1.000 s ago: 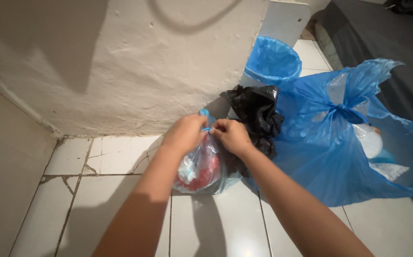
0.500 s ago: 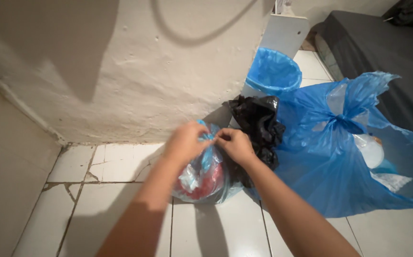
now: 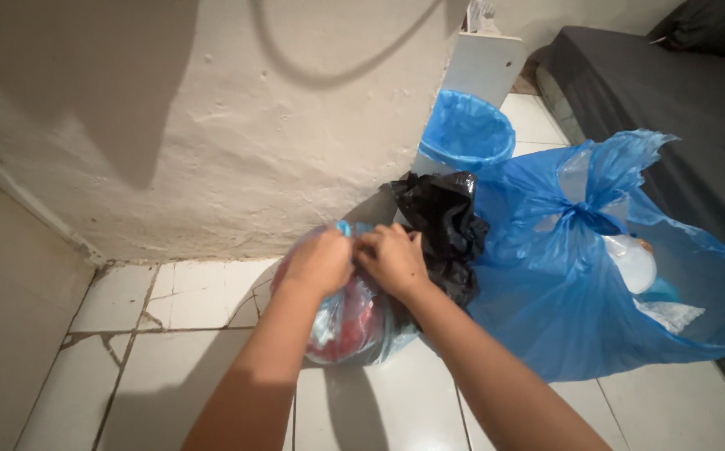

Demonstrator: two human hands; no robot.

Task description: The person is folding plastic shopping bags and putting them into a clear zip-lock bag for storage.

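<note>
Both hands meet at the top of a small clear bag (image 3: pixel 350 321) standing on the tiled floor (image 3: pixel 212 292) by the wall: the left hand (image 3: pixel 318 260) and right hand (image 3: pixel 392 259) are each pinched shut on its blue neck, drawing it closed; a black bag (image 3: pixel 444 221) and a large tied blue bag (image 3: pixel 596 267) sit just right

The hands (image 3: pixel 358 260) hide the small bag's (image 3: pixel 350 321) knotted top.

bag: small clear plastic bag (image 3: pixel 354 321) showing red and pale contents, bulging
pose: sitting upright on white floor tiles
neck: blue-tinted top bunching at its upper end
position: touching black bag
</note>
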